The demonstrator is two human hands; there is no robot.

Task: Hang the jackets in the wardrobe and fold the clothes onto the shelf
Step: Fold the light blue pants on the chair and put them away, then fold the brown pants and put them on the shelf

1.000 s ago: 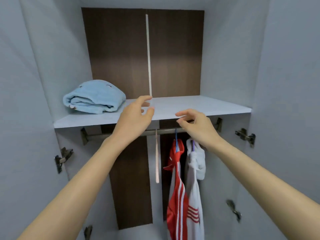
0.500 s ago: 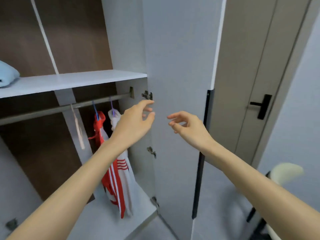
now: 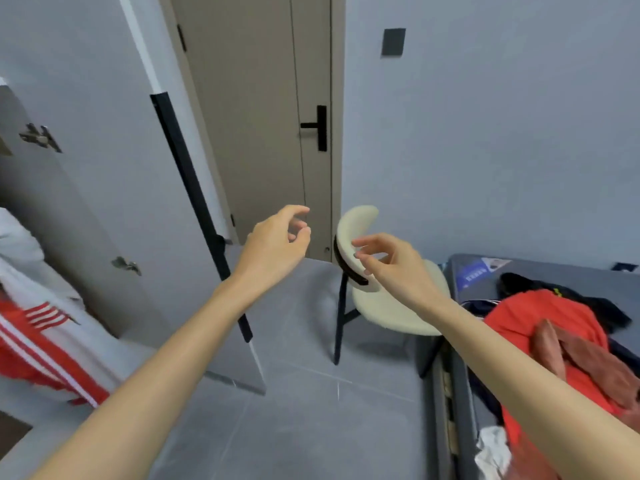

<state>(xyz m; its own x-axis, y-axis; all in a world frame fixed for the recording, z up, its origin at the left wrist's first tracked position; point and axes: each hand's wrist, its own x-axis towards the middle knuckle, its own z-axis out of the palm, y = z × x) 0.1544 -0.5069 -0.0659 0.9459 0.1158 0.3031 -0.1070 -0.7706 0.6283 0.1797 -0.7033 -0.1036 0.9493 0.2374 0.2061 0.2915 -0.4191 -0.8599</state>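
1. At the lower right, a heap of clothes is seen on the bed (image 3: 554, 268): a red garment (image 3: 540, 327) with a brownish-pink piece (image 3: 581, 358) laid over it, a dark garment (image 3: 568, 292) behind, and a white cloth (image 3: 491, 448) at the near edge.
2. At the far left, a red and white jacket (image 3: 41, 341) is seen hanging in the wardrobe, partly cut off by the frame.
3. The left grip (image 3: 273, 244) is held out in the air, released, with the fingers loosely curled around nothing.
4. The right grip (image 3: 391, 265) is held near it but apart, likewise released and empty, in front of a chair back.
5. The cream chair (image 3: 388, 306) with black legs is stood on the gray floor (image 3: 311, 410), just beside the bed.
6. The wardrobe door (image 3: 104, 168) is swung open at the left, and a black strip is seen along its edge.
7. Farthest off, a room door (image 3: 263, 116) with a black handle (image 3: 318, 126) is shut, and a dark plate (image 3: 393, 42) is fixed on the wall to its right.
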